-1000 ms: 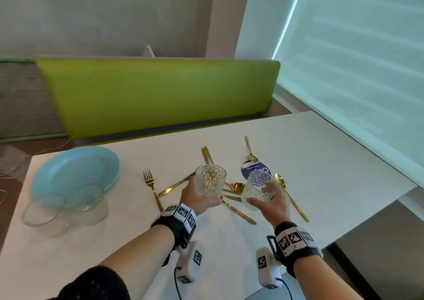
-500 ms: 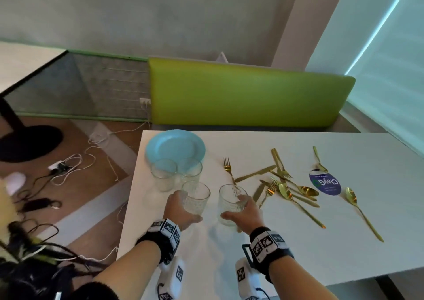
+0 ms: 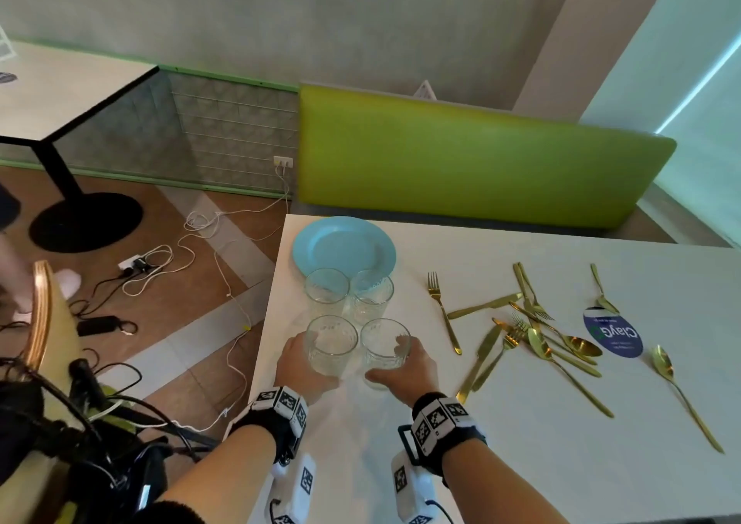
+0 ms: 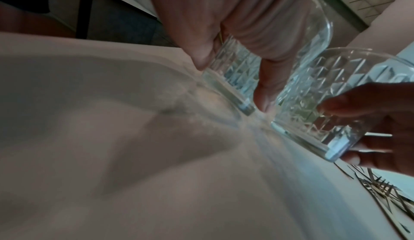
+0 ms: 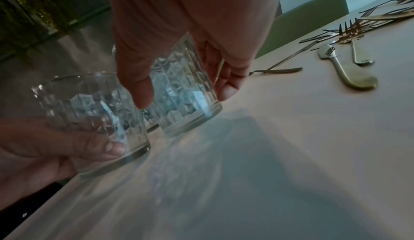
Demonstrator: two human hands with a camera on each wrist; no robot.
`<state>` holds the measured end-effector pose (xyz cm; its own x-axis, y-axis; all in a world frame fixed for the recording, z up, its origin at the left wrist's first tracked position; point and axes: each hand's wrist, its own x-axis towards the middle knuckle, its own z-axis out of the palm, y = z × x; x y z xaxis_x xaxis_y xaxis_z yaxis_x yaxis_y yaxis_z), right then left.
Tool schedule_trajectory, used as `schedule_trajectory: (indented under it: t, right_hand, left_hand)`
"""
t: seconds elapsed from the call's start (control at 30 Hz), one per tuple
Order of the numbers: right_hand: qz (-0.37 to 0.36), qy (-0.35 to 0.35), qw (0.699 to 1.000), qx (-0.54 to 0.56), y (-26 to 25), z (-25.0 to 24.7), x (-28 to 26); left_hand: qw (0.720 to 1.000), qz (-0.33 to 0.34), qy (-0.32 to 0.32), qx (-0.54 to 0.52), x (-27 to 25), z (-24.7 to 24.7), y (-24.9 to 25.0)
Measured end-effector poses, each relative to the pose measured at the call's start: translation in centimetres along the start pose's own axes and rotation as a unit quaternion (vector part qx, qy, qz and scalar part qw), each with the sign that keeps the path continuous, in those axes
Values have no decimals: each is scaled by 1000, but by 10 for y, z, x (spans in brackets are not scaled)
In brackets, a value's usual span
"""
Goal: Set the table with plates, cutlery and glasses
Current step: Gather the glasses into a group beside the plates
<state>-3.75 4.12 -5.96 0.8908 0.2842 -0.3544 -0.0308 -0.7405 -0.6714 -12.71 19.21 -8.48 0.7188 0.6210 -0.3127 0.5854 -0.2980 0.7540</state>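
Observation:
My left hand (image 3: 298, 367) grips a clear cut-glass tumbler (image 3: 331, 345) near the table's left edge. My right hand (image 3: 405, 371) grips a second tumbler (image 3: 385, 343) right beside it. In the left wrist view the thumb and fingers wrap the left tumbler (image 4: 230, 73), its base tilted just over the tabletop. The right wrist view shows the right tumbler (image 5: 183, 91) low at the surface; I cannot tell if it touches. Two more glasses (image 3: 326, 291) (image 3: 371, 295) stand just behind, in front of a blue plate (image 3: 343, 245).
Gold forks, knives and spoons (image 3: 533, 331) lie scattered to the right on the white table (image 3: 521, 463), with a round blue sticker (image 3: 613, 333). A green bench back (image 3: 461, 162) runs behind. Cables lie on the floor to the left, past the table edge (image 3: 264, 323).
Both hands carried their tumblers leftward from above the cutlery pile to just in front of the two standing glasses, and lowered them. My view swung left.

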Motion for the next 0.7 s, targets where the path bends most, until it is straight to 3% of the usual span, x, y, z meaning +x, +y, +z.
schedule_trajectory:
  t: [0.7]
  right_hand:
    - [-10,-8,1000,6,-3,11,18]
  left_hand:
    - [998,-32,46,-34,12,9,1]
